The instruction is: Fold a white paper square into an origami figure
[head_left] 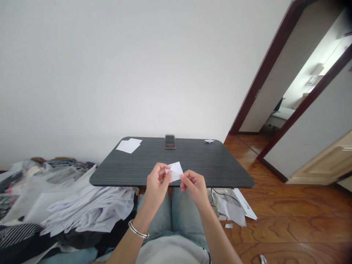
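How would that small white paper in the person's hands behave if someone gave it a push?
The white paper is probably very light: the left hand and right hand just pinch it near its edges. It looks folded, so it may be stiffer than a single sheet, yet thin enough to crease. Flat and angular, it seems unlikely to roll.

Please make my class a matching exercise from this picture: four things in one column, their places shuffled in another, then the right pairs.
Things
1. small creased white paper piece
2. shiny silver metal bangle
3. flat white paper sheets
4. small pointed white paper figure

Places
A. near the far left corner of the dark rectangular table
B. around the left wrist
C. near the table's far right corner
D. between the left hand and right hand

Pairs: 1-D, 2-B, 3-A, 4-C
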### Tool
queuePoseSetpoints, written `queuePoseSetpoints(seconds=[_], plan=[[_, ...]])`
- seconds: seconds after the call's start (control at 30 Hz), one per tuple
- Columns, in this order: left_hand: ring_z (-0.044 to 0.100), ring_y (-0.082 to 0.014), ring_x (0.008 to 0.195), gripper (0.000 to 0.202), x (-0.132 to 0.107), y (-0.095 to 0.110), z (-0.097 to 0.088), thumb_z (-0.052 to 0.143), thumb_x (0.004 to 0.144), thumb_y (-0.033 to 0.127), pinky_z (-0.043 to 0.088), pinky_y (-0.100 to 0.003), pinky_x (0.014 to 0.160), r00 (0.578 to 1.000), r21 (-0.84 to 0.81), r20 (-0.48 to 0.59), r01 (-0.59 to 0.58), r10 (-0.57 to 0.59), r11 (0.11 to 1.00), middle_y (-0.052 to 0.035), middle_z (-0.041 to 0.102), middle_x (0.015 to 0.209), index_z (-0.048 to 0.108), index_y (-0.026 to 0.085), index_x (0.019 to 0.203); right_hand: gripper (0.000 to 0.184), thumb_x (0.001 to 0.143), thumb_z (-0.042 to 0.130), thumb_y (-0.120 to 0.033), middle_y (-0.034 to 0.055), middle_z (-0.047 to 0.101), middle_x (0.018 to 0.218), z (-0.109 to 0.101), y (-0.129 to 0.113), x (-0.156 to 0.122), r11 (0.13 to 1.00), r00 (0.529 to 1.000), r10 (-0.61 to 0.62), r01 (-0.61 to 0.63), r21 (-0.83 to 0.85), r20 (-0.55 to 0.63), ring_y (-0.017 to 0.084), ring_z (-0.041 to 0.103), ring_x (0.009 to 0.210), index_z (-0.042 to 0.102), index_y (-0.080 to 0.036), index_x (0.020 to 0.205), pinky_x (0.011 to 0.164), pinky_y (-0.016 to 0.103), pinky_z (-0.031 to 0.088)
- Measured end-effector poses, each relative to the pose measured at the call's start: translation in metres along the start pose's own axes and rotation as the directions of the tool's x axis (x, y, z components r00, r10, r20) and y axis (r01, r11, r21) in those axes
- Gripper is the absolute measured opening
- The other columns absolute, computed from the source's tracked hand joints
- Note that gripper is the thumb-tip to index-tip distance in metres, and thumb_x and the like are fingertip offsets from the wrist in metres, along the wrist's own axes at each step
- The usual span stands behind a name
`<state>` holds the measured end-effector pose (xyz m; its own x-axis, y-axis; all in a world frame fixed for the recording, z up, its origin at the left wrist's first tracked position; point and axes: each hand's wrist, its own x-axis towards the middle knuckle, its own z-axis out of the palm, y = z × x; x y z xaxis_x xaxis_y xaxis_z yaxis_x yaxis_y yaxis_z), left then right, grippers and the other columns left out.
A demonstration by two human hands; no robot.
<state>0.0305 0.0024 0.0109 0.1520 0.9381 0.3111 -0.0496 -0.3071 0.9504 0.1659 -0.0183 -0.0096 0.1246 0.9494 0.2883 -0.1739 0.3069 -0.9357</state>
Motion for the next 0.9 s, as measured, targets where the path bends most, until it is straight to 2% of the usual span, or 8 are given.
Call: queuePoseSetpoints(seconds=[0.17,0.33,0.5,0.77,0.9], plan=[[0.055,-0.0116,0.061,0.015,0.0001,-0.0001,-0.0011,0.058,0.080,0.030,0.045,-0.021,0.058,1.000,0.010,-0.002,-0.006,0.006,1.000,0.0008,0.059,0.067,0.052,0.017,0.083,0.030,0.077,0.065,-0.037,-0.0032,0.055,0.046,-0.0001,-0.0010,0.0008,1.000,0.999,-0.012,0.013,0.014,-0.035,0.008,0.047,0.040,0.054,-0.017,0.058,0.042,0.019,0.040],[0.052,-0.0101,0.058,0.017,0.0023,-0.0002,-0.0041,0.061,0.078,0.029,0.040,-0.020,0.057,0.999,0.124,-0.016,-0.039,0.041,0.992,0.0014,0.057,0.063,0.056,0.015,0.069,0.033,0.077,0.063,-0.042,-0.0021,0.056,0.048,0.0016,-0.0034,0.0021,1.000,0.999,0.017,-0.018,0.014,0.032,0.008,0.049,0.041,0.055,-0.017,0.058,0.044,0.019,0.041],[0.051,-0.0100,0.057,0.017,0.0021,-0.0003,-0.0051,0.059,0.078,0.029,0.039,-0.020,0.056,0.999,0.132,-0.013,-0.045,0.047,0.990,0.0018,0.057,0.063,0.056,0.015,0.069,0.036,0.080,0.058,-0.046,-0.0022,0.056,0.050,0.0010,-0.0003,0.0036,1.000,0.999,0.021,-0.022,0.021,0.031,0.007,0.049,0.040,0.055,-0.017,0.059,0.042,0.018,0.040],[0.050,-0.0099,0.057,0.016,0.0010,0.0030,-0.0037,0.059,0.078,0.027,0.038,-0.020,0.055,0.998,0.138,-0.003,-0.055,0.056,0.989,0.0021,0.057,0.062,0.055,0.016,0.067,0.030,0.077,0.062,-0.041,-0.0034,0.056,0.048,0.0002,0.0020,0.0038,0.998,0.998,0.055,-0.055,0.037,0.008,0.006,0.047,0.039,0.054,-0.017,0.060,0.041,0.017,0.038],[0.049,-0.0101,0.057,0.017,0.0002,0.0016,-0.0041,0.059,0.078,0.027,0.038,-0.020,0.055,0.998,0.134,-0.005,-0.061,0.062,0.989,0.0022,0.056,0.061,0.056,0.016,0.067,0.028,0.076,0.063,-0.038,-0.0031,0.056,0.049,0.0008,-0.0010,0.0024,0.999,0.999,0.046,-0.046,-0.008,0.004,0.007,0.047,0.040,0.054,-0.018,0.060,0.041,0.018,0.040]])
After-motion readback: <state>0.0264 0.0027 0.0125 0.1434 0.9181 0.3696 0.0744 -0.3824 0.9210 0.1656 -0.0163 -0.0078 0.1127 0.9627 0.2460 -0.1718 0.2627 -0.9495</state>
